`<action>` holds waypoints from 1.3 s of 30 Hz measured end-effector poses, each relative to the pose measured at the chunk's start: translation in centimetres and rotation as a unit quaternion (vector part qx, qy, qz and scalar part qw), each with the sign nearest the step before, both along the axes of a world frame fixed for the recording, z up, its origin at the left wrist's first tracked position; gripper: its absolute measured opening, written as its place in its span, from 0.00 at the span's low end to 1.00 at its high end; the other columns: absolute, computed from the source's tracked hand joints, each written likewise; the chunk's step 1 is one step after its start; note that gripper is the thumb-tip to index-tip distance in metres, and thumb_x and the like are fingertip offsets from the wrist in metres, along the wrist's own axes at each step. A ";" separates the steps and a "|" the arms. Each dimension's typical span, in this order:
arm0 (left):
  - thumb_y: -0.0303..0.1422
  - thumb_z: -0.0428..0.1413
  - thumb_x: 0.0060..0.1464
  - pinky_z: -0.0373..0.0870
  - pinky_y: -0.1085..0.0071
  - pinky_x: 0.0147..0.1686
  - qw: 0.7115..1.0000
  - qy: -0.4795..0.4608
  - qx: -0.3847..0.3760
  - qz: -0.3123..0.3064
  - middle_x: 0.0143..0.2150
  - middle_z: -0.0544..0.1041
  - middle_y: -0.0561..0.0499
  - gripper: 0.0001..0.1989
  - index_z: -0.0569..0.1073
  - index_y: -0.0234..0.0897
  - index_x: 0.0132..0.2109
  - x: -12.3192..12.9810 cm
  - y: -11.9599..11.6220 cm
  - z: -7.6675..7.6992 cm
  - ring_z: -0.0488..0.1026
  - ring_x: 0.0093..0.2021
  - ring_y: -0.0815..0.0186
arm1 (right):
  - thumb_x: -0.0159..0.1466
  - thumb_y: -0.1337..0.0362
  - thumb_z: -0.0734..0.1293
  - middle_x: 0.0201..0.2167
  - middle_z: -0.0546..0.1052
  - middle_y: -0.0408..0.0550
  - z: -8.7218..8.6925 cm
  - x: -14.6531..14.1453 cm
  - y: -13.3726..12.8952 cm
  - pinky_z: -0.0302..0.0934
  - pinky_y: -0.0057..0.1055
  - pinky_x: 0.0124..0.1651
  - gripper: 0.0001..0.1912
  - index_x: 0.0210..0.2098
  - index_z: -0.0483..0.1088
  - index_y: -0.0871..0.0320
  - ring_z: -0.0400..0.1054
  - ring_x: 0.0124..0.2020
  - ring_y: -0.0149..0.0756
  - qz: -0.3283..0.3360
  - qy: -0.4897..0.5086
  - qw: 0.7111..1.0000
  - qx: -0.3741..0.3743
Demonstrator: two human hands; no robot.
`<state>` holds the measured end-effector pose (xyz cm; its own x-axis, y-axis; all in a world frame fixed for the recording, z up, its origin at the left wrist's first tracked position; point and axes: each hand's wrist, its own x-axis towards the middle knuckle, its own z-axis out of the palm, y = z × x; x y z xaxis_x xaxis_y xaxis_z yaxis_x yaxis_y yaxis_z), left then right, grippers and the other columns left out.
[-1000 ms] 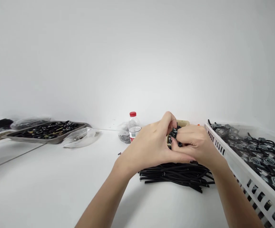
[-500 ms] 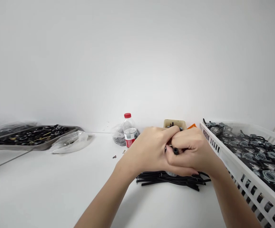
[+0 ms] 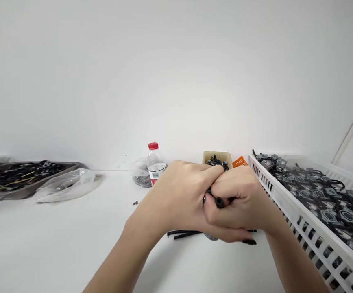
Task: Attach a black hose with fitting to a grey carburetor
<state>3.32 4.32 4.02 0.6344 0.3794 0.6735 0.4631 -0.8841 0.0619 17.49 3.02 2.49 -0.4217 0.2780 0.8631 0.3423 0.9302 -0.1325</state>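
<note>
My left hand [image 3: 184, 195] and my right hand [image 3: 245, 199] are pressed together over the table, fingers curled in. The open end of a short black rubber hose [image 3: 219, 202] pokes out between the thumb and fingers of my right hand. My left hand is closed around something that its back hides. Only a rounded greyish edge [image 3: 210, 237] shows underneath. On the table below lie several black hoses [image 3: 184, 234], largely covered by my hands.
At right stands a white slotted basket [image 3: 282, 207] of metal parts with black hoses. Behind my hands are a tan tub [image 3: 216, 154] of small black parts, an orange basket [image 3: 239, 162] and a red-capped bottle [image 3: 153, 156]. Further left are a plastic bag [image 3: 69, 185] and a metal tray [image 3: 27, 191].
The view has shifted a little to the right, so the table things sit further left. My hands stay clasped and are slightly lower, covering more of the loose hoses.
</note>
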 end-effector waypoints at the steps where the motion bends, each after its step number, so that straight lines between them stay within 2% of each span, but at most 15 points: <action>1: 0.57 0.56 0.41 0.43 0.73 0.17 1.000 0.002 0.004 0.001 0.15 0.54 0.60 0.29 0.54 0.37 0.22 0.0 -0.1 0.0 0.48 0.17 0.75 | 0.54 0.73 0.56 0.14 0.44 0.37 0.0 0.0 0.0 0.37 0.26 0.18 0.16 0.15 0.43 0.60 0.39 0.16 0.24 0.003 0.003 1.000 0.002; 7: 0.60 0.55 0.39 0.43 0.72 0.17 0.999 -0.007 0.035 -0.009 0.15 0.54 0.59 0.30 0.55 0.37 0.21 -0.2 -0.1 0.3 0.48 0.17 0.75 | 0.54 0.73 0.57 0.13 0.47 0.36 0.0 -0.1 -0.1 0.39 0.25 0.18 0.17 0.15 0.45 0.60 0.41 0.16 0.24 0.008 0.006 1.000 0.001; 17: 0.63 0.51 0.41 0.45 0.72 0.18 0.998 -0.010 0.058 0.013 0.15 0.58 0.58 0.30 0.58 0.37 0.22 0.0 0.0 -0.2 0.52 0.17 0.74 | 0.53 0.72 0.56 0.13 0.46 0.36 0.1 -0.4 0.1 0.40 0.23 0.18 0.15 0.15 0.45 0.60 0.41 0.16 0.24 0.029 0.025 0.999 -0.012; 22: 0.61 0.56 0.38 0.47 0.74 0.17 0.999 -0.004 0.039 0.016 0.15 0.57 0.59 0.30 0.59 0.37 0.22 -0.1 0.1 -0.3 0.52 0.17 0.75 | 0.53 0.71 0.56 0.13 0.46 0.37 0.0 -0.2 0.0 0.40 0.23 0.18 0.15 0.15 0.45 0.61 0.41 0.16 0.23 0.013 0.013 0.999 -0.032; 26: 0.60 0.58 0.36 0.47 0.75 0.17 0.999 -0.004 0.026 0.023 0.15 0.55 0.60 0.30 0.58 0.37 0.22 -0.2 0.1 -0.3 0.50 0.17 0.75 | 0.53 0.72 0.56 0.12 0.47 0.36 -0.1 -0.1 0.1 0.39 0.23 0.18 0.15 0.14 0.45 0.61 0.41 0.16 0.23 0.030 0.006 0.999 -0.045; 32: 0.58 0.60 0.35 0.47 0.75 0.16 0.999 0.011 -0.032 0.042 0.15 0.58 0.60 0.29 0.60 0.37 0.21 0.0 -0.2 0.0 0.51 0.16 0.76 | 0.53 0.72 0.57 0.13 0.46 0.36 0.0 0.4 0.3 0.36 0.22 0.17 0.15 0.15 0.45 0.61 0.40 0.16 0.23 0.043 -0.006 0.992 -0.118; 39: 0.59 0.54 0.38 0.43 0.72 0.16 0.998 0.004 -0.041 0.055 0.14 0.54 0.58 0.30 0.55 0.36 0.19 0.2 -0.3 -0.2 0.47 0.16 0.75 | 0.54 0.74 0.57 0.13 0.46 0.36 -0.1 0.5 0.3 0.36 0.21 0.16 0.16 0.15 0.45 0.61 0.39 0.16 0.22 0.050 -0.022 0.993 -0.109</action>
